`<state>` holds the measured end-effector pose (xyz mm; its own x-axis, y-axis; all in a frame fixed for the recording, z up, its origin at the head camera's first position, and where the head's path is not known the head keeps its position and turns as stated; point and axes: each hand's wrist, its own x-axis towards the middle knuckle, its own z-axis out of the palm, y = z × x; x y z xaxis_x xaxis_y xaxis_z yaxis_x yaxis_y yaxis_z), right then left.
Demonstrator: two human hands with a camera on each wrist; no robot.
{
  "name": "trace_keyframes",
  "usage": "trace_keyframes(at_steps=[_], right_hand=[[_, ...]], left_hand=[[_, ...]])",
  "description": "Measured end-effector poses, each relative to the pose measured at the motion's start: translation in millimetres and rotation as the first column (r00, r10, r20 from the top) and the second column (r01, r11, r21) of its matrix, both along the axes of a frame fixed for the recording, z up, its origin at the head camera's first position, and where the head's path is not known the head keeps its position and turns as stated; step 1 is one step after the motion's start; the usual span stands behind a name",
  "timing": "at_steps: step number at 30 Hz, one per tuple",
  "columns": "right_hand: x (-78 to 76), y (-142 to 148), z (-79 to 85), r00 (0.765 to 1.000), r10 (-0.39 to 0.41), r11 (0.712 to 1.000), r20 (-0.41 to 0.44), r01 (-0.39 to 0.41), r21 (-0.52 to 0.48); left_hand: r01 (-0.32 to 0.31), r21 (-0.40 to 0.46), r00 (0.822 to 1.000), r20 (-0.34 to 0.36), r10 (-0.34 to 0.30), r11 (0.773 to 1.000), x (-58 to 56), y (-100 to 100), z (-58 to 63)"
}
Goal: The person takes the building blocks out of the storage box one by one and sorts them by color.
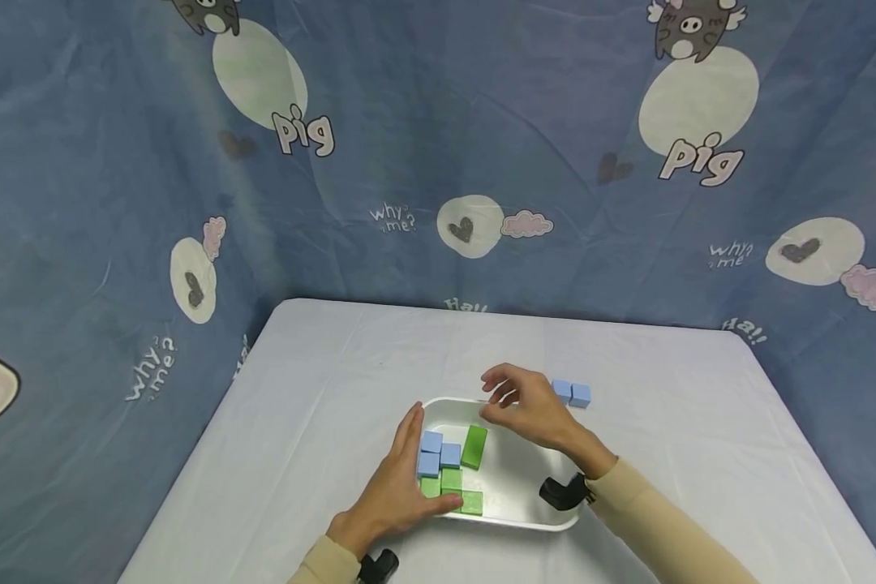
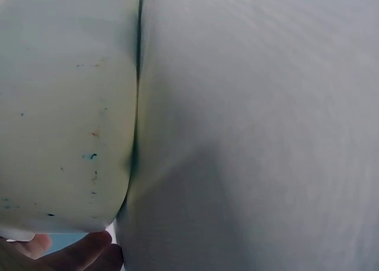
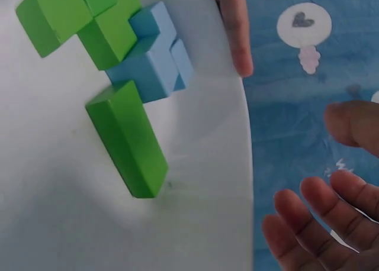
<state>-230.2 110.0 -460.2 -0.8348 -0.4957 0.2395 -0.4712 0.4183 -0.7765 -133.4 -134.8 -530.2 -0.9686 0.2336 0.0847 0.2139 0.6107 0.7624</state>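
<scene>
A white tray (image 1: 521, 470) lies on the table. My left hand (image 1: 394, 487) rests against its left end, fingers straight along the side and thumb stretched over the front rim. Straight fingers of that hand touch the rim in the right wrist view. Over the back rim, my right hand (image 1: 529, 405) hovers with loosely bent fingers and holds nothing. Inside the tray a long green block (image 1: 474, 447) lies next to a group of blue blocks (image 1: 428, 464). Several smaller green blocks (image 1: 471, 503) sit in front of these, partly covered by the left thumb.
Two blue blocks (image 1: 580, 395) lie together on the table behind the tray, to the right of the right hand. A white cloth covers the table (image 1: 277, 454). Blue printed fabric (image 1: 438, 146) hangs behind it and to the left.
</scene>
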Motion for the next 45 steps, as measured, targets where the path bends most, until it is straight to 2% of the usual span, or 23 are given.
trace_keyframes(at_steps=[14, 22, 25, 31, 45], right_hand=[[1.8, -13, -11.3, 0.991, 0.119, 0.992, 0.055, -0.122, 0.043], [2.2, -24, -20.4, 0.978, 0.203, 0.978, 0.047, -0.205, 0.045], [2.4, -27, -23.6, 0.977, 0.212, 0.974, 0.036, -0.214, 0.076], [4.2, -32, -30.0, 0.976, 0.216, 0.957, -0.010, -0.210, 0.202], [4.6, -40, -39.6, 0.970, 0.241, 0.951, 0.019, -0.240, 0.196]], left_hand=[[0.009, 0.002, 1.000, -0.006, -0.009, 1.000, 1.0, 0, 1.5], [0.011, -0.008, 1.000, 0.003, -0.011, 1.000, 1.2, -1, 1.1], [0.017, -0.009, 1.000, -0.007, -0.017, 1.000, 1.0, -1, 1.0], [0.023, -0.016, 1.000, -0.011, -0.023, 1.000, 1.0, -1, 1.1], [0.023, -0.016, 0.999, -0.043, -0.024, 1.000, 0.4, -1, -2.6]])
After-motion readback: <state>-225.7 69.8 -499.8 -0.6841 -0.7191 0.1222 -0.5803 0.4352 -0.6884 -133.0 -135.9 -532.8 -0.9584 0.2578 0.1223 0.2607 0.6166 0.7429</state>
